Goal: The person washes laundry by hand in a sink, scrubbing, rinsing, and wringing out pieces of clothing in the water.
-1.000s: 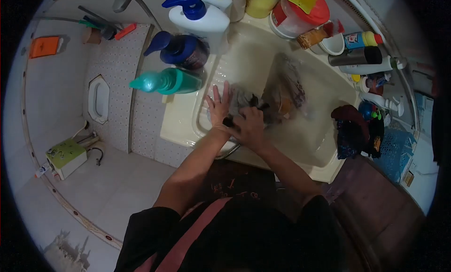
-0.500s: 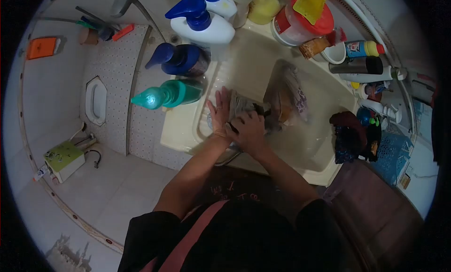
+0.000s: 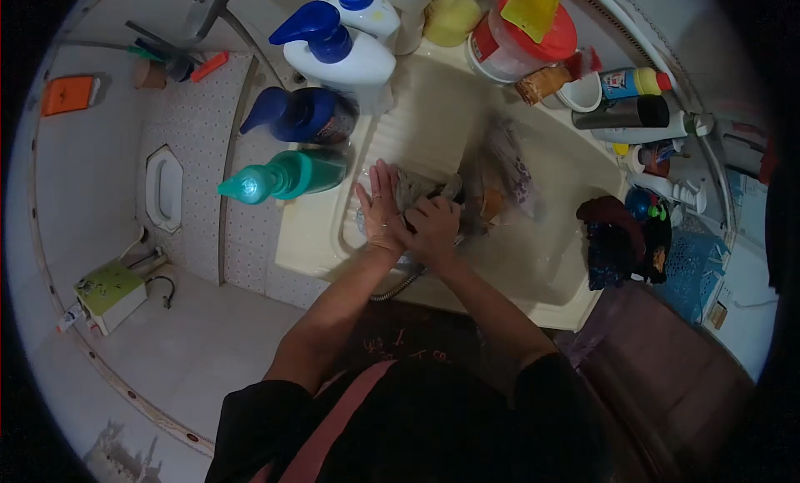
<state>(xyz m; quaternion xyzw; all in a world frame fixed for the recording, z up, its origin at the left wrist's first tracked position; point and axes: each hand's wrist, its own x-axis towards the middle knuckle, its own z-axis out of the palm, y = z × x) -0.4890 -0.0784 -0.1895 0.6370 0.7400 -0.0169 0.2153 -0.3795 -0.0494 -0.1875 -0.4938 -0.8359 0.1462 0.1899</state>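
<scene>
I watched remotely; the left hand (image 3: 381,216) lay spread flat; the right hand (image 3: 432,226) curled around grey cloth (image 3: 413,185).

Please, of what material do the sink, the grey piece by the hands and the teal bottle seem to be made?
Sink: glossy cream, ceramic or perhaps plastic; the smooth surface fits both.
Grey piece: probably matte fabric, judging by soft folds.
Teal bottle: likely shiny plastic; it shows bright highlights.
</scene>
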